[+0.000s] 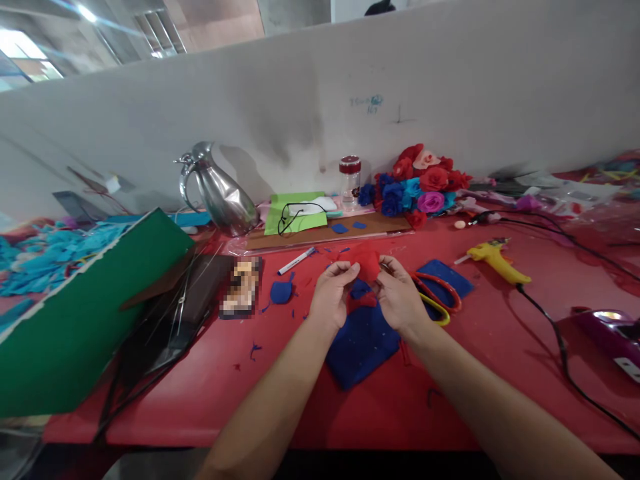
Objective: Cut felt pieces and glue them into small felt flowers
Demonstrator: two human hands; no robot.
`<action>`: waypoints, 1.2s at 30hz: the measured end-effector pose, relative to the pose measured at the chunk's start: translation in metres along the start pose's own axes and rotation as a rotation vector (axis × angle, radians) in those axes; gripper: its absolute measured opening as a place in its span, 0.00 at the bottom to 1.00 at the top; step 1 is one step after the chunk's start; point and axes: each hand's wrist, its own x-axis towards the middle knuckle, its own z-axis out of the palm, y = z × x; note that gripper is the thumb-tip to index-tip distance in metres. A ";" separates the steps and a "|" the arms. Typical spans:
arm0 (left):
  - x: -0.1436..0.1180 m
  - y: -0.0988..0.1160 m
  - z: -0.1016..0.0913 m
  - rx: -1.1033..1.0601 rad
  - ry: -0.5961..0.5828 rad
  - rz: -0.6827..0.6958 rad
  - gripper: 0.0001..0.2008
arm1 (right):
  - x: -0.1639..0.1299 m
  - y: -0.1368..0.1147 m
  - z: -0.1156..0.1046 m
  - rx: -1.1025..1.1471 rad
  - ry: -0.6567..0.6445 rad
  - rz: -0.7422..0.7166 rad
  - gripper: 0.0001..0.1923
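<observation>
Two bare forearms (280, 393) reach up from the frame's bottom edge over a red bench (310, 420). A blue cloth (363, 347) lies at lower centre, one corner aimed toward the bottom edge. At mid-frame the left hand (330, 293) and right hand (403, 293) pinch a red cloth piece (369, 264); its visible flap points up-frame, but fingers hide too much to tell its long axis. Scissors (457, 300) lie right of the right hand; fabric roses (420, 183) cluster upper right.
</observation>
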 end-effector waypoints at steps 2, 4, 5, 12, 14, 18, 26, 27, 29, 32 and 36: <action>0.001 0.002 0.000 -0.015 0.040 0.014 0.16 | -0.001 0.003 0.000 0.006 -0.012 0.032 0.13; 0.001 0.003 0.000 -0.012 0.058 0.037 0.15 | -0.003 0.006 0.001 0.022 -0.017 0.051 0.13; 0.001 0.003 0.000 -0.011 0.058 0.048 0.15 | -0.004 0.008 0.002 0.036 -0.019 0.059 0.14; 0.000 0.002 0.001 -0.029 0.065 0.103 0.14 | -0.007 0.012 0.003 0.078 -0.068 0.133 0.14; 0.000 0.002 0.001 -0.010 0.079 0.132 0.14 | -0.007 0.011 0.003 0.063 -0.073 0.132 0.14; -0.001 0.003 0.002 0.015 0.080 0.183 0.14 | -0.009 0.009 0.004 0.052 -0.087 0.125 0.13; -0.002 0.002 0.003 0.064 0.097 0.265 0.13 | -0.010 0.006 0.005 0.037 -0.119 0.151 0.10; -0.001 0.002 0.002 0.075 0.108 0.275 0.14 | -0.010 0.005 0.005 0.026 -0.125 0.153 0.09; 0.000 0.002 0.001 0.095 0.132 0.299 0.14 | -0.010 0.003 0.004 0.000 -0.143 0.151 0.08; 0.001 0.001 0.000 0.123 0.145 0.325 0.14 | -0.011 -0.001 0.004 -0.069 -0.127 0.103 0.08; -0.002 0.002 0.000 0.154 0.127 0.340 0.16 | -0.012 -0.004 0.006 -0.268 -0.068 -0.045 0.10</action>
